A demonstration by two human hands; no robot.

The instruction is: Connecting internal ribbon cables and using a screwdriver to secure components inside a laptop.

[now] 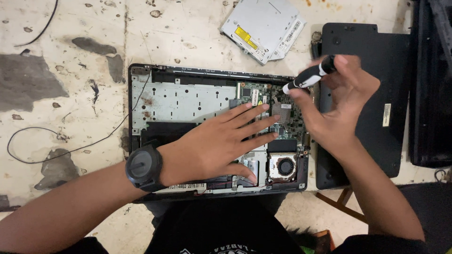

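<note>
Fingers of right hand [340, 101] curled shut around black-and-white screwdriver [309, 75]; long axis slants down-left, tip over green circuit board [288, 117] at upper right of opened laptop base [141, 101]. Left hand [221, 141] flat, fingers spread, holding nothing, pressing on laptop middle just left of tip. Right hand nearer tool's working point. Cooling fan [285, 166] below. Optical drive [262, 27] well apart, beyond laptop. Black watch [142, 167] on left wrist.

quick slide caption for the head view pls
Left hand rests flat on an opened laptop while the right hand holds a black-and-white screwdriver over its circuit board.
</note>
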